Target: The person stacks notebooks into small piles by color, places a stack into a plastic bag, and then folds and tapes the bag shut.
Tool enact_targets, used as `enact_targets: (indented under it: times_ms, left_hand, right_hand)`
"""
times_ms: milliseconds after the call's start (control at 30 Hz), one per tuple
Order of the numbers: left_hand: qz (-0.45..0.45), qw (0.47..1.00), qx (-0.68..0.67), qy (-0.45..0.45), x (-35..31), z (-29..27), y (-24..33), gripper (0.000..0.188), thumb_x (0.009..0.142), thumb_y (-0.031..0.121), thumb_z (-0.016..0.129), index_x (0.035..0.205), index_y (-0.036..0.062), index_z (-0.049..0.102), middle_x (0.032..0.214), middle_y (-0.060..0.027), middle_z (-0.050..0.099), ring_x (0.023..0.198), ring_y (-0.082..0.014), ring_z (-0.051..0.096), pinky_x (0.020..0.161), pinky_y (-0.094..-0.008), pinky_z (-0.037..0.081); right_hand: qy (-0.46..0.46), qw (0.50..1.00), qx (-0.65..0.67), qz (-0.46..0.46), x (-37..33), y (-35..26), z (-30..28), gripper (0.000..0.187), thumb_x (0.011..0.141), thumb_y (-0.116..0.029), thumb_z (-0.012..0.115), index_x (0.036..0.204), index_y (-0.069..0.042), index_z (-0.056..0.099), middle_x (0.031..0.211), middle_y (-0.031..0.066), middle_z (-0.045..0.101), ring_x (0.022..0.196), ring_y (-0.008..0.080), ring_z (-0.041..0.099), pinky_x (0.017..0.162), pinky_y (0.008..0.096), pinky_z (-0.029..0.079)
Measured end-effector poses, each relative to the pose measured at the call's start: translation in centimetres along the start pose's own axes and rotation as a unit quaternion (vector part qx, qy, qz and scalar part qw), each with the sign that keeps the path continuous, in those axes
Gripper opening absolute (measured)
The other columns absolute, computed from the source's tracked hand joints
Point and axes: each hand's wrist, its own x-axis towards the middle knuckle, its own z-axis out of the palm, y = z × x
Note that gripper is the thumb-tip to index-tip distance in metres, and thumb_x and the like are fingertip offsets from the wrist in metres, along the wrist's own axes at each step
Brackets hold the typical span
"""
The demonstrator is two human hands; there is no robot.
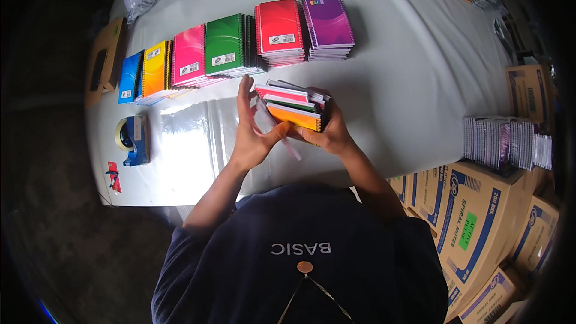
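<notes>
Top covers: blue notebook [129,79], yellow-orange notebook [154,69], pink notebook [188,54], green notebook [224,42], red notebook [278,23], purple notebook [329,23]; paler curved streaks on several. Held bundle [294,109]: red, green, orange covers, white page edges. Surface [396,84]: pale grey. Tape dispenser [140,139]: blue, with yellowish roll [119,135]. Shirt [300,216]: navy, white lettering [301,248]. Carton [480,204]: brown, blue band [480,237], green label [468,231].

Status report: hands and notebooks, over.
Right hand gripping notebook bundle. Left hand spread, thumb at its near edge. Translucent strip by left palm. Six notebook stacks beyond.
</notes>
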Motion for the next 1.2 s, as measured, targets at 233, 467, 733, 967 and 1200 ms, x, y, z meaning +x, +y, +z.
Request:
enact_targets:
  times_ms: [233,467,733,967,1200]
  left_hand:
    - [0.060,0.998,0.001,0.003,-0.1,3.9,-4.1,0.082,0.087,0.034,0.055,0.146,0.0046,0.006,0.149,-0.0162,0.014,0.139,-0.0285,0.015,0.112,-0.0407,0.014]
    - [-0.021,0.951,0.307,0.017,-2.7,5.5,-7.7,0.048,0.096,0.032,0.042,0.139,0.0117,0.038,0.145,-0.0200,0.025,0.131,-0.0380,0.023,0.107,-0.0483,0.019]
    - [0.072,0.984,0.156,0.049,0.1,7.2,-4.9,0.062,0.080,0.003,0.057,0.138,0.0109,0.036,0.143,-0.0195,0.027,0.128,-0.0371,0.029,0.104,-0.0474,0.026]
    - [-0.078,0.961,-0.210,-0.163,0.8,2.8,-1.2,0.092,0.062,0.000,0.059,0.144,0.0074,0.018,0.127,-0.0113,0.043,0.120,-0.0222,0.043,0.101,-0.0327,0.036]
    - [-0.042,0.984,-0.129,-0.116,0.5,4.8,-4.5,0.075,0.060,-0.002,0.057,0.131,0.0070,0.035,0.114,-0.0079,0.048,0.109,-0.0182,0.048,0.096,-0.0308,0.038]
  right_hand:
    - [0.063,0.998,-0.008,0.008,-0.3,3.3,-2.7,0.051,0.074,-0.010,0.072,0.118,-0.002,0.047,0.105,0.0071,0.059,0.096,0.0147,0.057,0.087,0.0309,0.045]
    - [0.234,0.953,0.154,0.116,-1.5,6.8,-4.2,0.041,0.079,-0.013,0.070,0.114,-0.004,0.051,0.098,0.0056,0.061,0.086,0.0139,0.060,0.075,0.0285,0.049]
    - [0.121,0.968,0.138,0.172,-0.4,4.7,-5.0,0.046,0.077,-0.009,0.074,0.117,-0.005,0.052,0.103,0.0035,0.060,0.093,0.0116,0.059,0.081,0.0278,0.048]
    - [0.005,0.962,-0.240,-0.130,-1.8,0.6,-4.3,0.092,0.059,-0.020,0.087,0.132,-0.003,0.033,0.122,0.0110,0.049,0.115,0.0217,0.048,0.097,0.0366,0.039]
    - [0.043,0.991,-0.109,-0.070,-2.2,5.2,-4.4,0.098,0.054,-0.027,0.091,0.129,-0.005,0.032,0.120,0.0092,0.046,0.110,0.0196,0.048,0.095,0.0364,0.041]
